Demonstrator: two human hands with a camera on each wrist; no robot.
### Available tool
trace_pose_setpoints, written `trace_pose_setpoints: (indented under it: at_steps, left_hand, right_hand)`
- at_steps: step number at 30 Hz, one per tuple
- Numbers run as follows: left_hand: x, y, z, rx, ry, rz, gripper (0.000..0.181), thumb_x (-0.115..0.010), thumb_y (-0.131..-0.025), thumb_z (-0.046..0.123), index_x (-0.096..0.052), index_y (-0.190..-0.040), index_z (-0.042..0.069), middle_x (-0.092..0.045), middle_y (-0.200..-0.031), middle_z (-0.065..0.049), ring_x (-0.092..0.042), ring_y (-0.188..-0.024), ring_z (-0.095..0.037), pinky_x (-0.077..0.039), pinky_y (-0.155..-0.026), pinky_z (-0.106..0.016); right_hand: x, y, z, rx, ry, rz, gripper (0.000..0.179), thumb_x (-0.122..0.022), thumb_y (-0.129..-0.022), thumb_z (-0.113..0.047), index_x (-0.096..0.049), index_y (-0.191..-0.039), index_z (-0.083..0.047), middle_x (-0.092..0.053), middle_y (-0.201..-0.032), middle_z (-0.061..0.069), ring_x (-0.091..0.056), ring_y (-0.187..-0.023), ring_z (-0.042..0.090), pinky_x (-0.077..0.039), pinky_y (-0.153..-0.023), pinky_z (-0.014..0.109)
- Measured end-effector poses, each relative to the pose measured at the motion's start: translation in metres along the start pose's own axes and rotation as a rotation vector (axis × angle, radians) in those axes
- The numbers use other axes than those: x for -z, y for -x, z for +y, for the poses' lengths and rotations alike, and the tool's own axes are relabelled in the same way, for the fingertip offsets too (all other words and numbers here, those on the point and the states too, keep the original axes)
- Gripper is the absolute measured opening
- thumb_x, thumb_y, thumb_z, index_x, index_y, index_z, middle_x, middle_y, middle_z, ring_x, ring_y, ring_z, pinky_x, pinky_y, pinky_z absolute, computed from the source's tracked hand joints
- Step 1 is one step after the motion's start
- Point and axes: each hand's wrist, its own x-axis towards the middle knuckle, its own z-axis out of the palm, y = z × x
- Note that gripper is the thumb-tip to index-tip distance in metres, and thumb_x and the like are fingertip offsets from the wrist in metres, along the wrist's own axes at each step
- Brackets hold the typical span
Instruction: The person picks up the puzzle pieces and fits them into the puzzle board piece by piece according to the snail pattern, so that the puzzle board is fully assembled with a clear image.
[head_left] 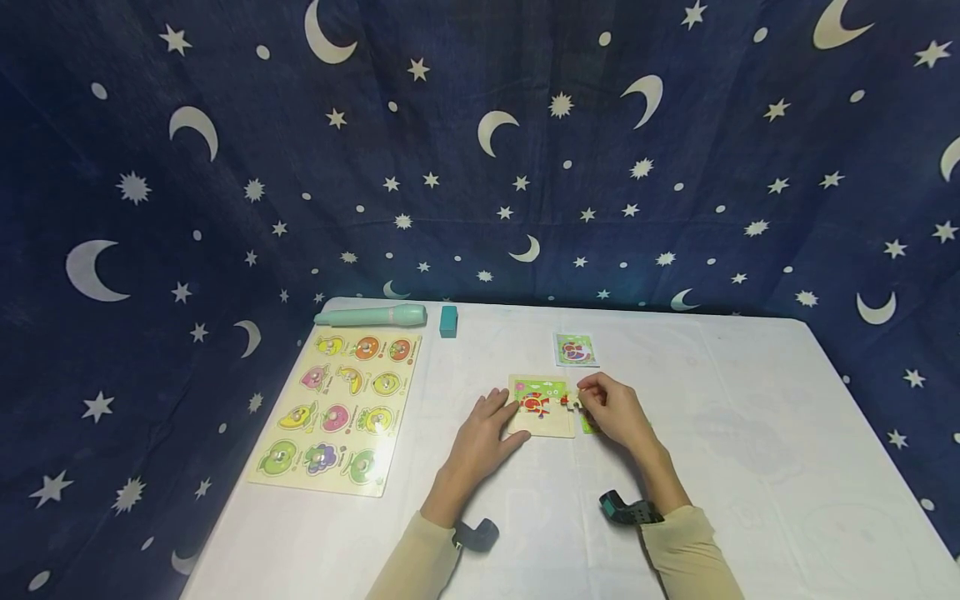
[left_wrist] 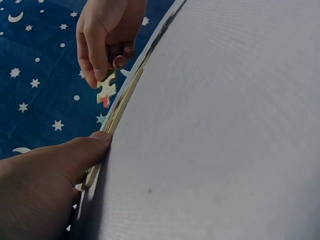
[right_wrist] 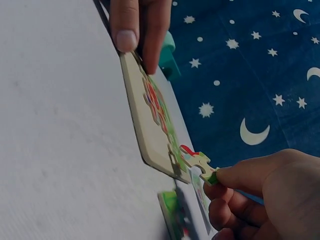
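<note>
A wooden puzzle board (head_left: 551,427) lies on the table, with red and green pieces set in its upper part. My left hand (head_left: 483,433) rests at the board's left side, fingers fairly straight, the thumb (left_wrist: 92,145) on its edge. Just right of the board, my right hand (head_left: 617,410) pinches a jigsaw piece (right_wrist: 200,165) between thumb and fingers. The piece, cream, green and red with knobbed edges, is held tilted close over the board's right side. Another green piece (right_wrist: 169,205) lies beside the board, partly hidden by my right hand in the head view.
A picture card (head_left: 576,350) lies behind the board. To the left lies a large fruit puzzle board (head_left: 326,421), with a teal tube-shaped item (head_left: 371,316) behind it and a small teal block (head_left: 448,322) nearby. A dark starry cloth (head_left: 480,167) hangs beyond the white table (head_left: 765,450).
</note>
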Motion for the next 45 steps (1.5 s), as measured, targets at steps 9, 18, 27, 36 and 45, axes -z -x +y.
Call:
trace_pose_setpoints:
  at_steps: [9, 18, 27, 36, 45]
  left_hand:
    - [-0.001, 0.000, -0.002, -0.008, -0.002, 0.007, 0.056, -0.070, -0.091, 0.046, -0.065, -0.133, 0.011, -0.057, -0.146, -0.012, -0.049, -0.142, -0.029, -0.036, -0.123, -0.041]
    - [-0.002, 0.000, -0.003, -0.017, -0.007, 0.016, 0.055, -0.071, -0.090, 0.046, -0.066, -0.132, 0.010, -0.058, -0.145, -0.013, -0.050, -0.141, -0.029, -0.036, -0.123, -0.041]
    - [-0.002, 0.000, -0.003, -0.024, -0.006, 0.022, 0.055, -0.071, -0.091, 0.045, -0.065, -0.133, 0.010, -0.058, -0.145, -0.013, -0.051, -0.140, -0.030, -0.037, -0.122, -0.041]
    - [-0.003, 0.000, -0.004, -0.027, -0.007, 0.013, 0.055, -0.071, -0.091, 0.045, -0.065, -0.133, 0.010, -0.058, -0.144, -0.013, -0.051, -0.140, -0.030, -0.037, -0.122, -0.042]
    - [-0.001, -0.001, -0.002, -0.026, -0.016, 0.017, 0.056, -0.070, -0.091, 0.047, -0.065, -0.133, 0.011, -0.058, -0.145, -0.013, -0.051, -0.140, -0.029, -0.038, -0.122, -0.042]
  right_hand:
    - [-0.014, -0.001, -0.004, 0.057, -0.023, -0.005, 0.010, -0.066, -0.093, -0.009, -0.069, -0.101, -0.005, -0.066, -0.080, 0.003, -0.051, -0.066, 0.009, -0.042, -0.056, 0.018]
    - [-0.022, -0.002, -0.005, 0.079, -0.015, 0.001, 0.008, -0.067, -0.091, -0.009, -0.070, -0.098, -0.006, -0.064, -0.077, 0.002, -0.050, -0.066, 0.009, -0.041, -0.057, 0.019]
    - [-0.025, -0.003, -0.006, 0.059, 0.036, -0.007, 0.011, -0.070, -0.090, -0.011, -0.070, -0.099, -0.005, -0.064, -0.082, 0.003, -0.051, -0.071, 0.012, -0.041, -0.061, 0.020]
    - [-0.028, -0.002, -0.003, 0.164, 0.102, -0.039, 0.018, -0.079, -0.086, -0.014, -0.076, -0.104, -0.011, -0.062, -0.097, 0.002, -0.050, -0.079, 0.011, -0.045, -0.067, 0.024]
    - [-0.028, -0.003, -0.006, 0.185, 0.147, -0.047, 0.016, -0.075, -0.089, -0.014, -0.077, -0.104, -0.010, -0.062, -0.098, 0.002, -0.051, -0.078, 0.010, -0.048, -0.068, 0.027]
